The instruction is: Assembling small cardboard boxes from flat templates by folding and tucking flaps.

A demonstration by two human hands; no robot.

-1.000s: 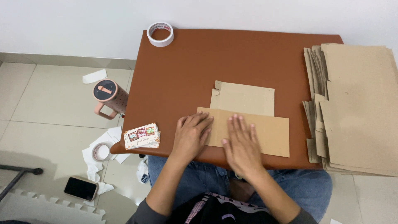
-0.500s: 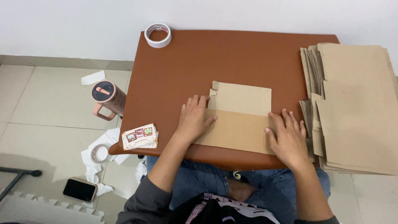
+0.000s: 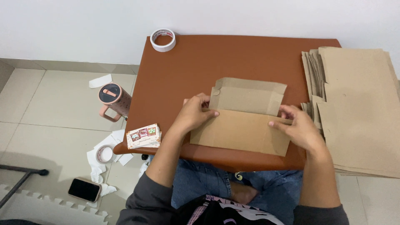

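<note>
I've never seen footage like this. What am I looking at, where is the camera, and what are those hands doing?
There is no machine here: these are a person's two bare hands, filmed by a camera worn on that person's head and looking down, so you see their arms and lap at the bottom. The person sits at a small brown table. In front of them lies a folded piece of brown paper with flaps along its upper part. The left hand presses its left side, thumb on the crease; the right hand pinches its right edge. To the right is a paper stack of the same brown sheets. A tape roll sits at the far corner, a small card pack at the near left edge. On the floor are a pink mug, another tape roll and a phone.
</note>
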